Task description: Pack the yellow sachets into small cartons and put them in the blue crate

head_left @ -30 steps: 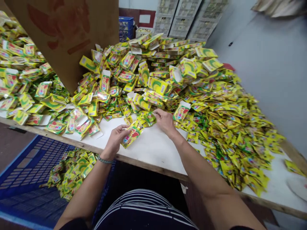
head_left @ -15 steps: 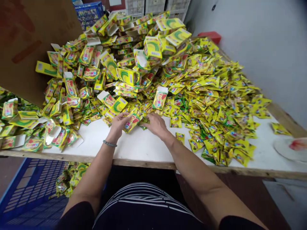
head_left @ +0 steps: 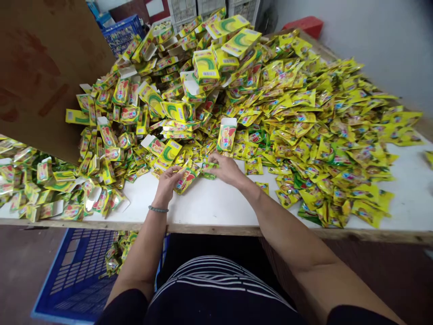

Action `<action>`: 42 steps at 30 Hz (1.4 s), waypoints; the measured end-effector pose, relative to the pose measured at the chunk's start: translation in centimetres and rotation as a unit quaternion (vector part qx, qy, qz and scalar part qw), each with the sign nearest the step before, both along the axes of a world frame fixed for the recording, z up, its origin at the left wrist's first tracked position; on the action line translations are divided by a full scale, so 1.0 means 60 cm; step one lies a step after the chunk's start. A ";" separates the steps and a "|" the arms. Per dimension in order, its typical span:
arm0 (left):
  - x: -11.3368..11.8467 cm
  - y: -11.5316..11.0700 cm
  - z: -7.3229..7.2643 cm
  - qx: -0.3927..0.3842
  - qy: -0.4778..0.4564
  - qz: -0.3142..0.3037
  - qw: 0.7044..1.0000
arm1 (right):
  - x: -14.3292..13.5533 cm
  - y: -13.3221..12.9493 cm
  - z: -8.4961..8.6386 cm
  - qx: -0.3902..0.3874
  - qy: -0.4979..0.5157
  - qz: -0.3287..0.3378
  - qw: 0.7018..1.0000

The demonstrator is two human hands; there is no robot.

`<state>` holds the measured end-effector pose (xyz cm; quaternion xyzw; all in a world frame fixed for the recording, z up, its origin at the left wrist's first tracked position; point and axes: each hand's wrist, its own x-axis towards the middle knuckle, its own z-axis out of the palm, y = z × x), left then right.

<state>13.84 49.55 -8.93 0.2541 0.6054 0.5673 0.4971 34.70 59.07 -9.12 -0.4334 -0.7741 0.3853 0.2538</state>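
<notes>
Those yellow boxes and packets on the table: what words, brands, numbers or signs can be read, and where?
"T…MS": on the box with its white flap up; the second letter is unclear.
Item in the left hand: lettering too blurred.
Other boxes: barcodes, digits too small.
Packets: lettering too small or blurred.
Cardboard: red marks, no readable text.
</notes>
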 end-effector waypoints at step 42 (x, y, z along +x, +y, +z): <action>0.012 -0.007 0.009 -0.027 -0.097 -0.101 0.990 | -0.020 -0.018 0.001 -0.017 0.132 0.020 0.991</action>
